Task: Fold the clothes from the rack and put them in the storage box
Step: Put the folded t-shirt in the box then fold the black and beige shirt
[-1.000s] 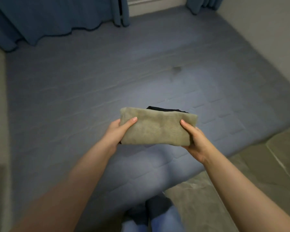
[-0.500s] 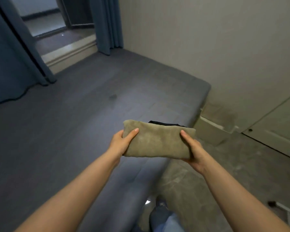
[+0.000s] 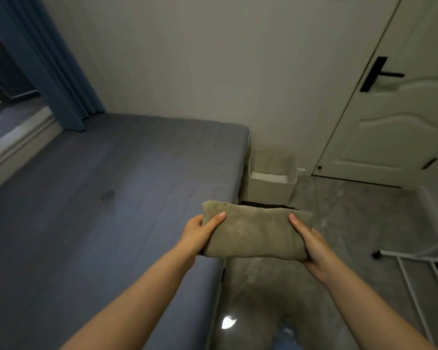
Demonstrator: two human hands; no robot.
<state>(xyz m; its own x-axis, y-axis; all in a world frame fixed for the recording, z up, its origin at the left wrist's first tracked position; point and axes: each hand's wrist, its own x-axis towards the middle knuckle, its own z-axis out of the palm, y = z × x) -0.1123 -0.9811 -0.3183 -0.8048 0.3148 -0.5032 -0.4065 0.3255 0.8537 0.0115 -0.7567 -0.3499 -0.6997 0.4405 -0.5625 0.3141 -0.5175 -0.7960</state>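
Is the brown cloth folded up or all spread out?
Folded. The cloth is a thick, compact bundle, gripped at its ends by the left hand and right hand.

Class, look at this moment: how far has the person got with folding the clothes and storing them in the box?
Done: the tan garment is folded into a compact bundle. In hand: the left hand and right hand each hold one end, carrying it beyond the bed edge, over the floor. Left: placing it in the pale open box by the wall. The white rack is only partly visible, so remaining clothes cannot be judged.

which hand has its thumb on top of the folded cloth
Both: the left hand and right hand each lay a thumb on the tan folded cloth.
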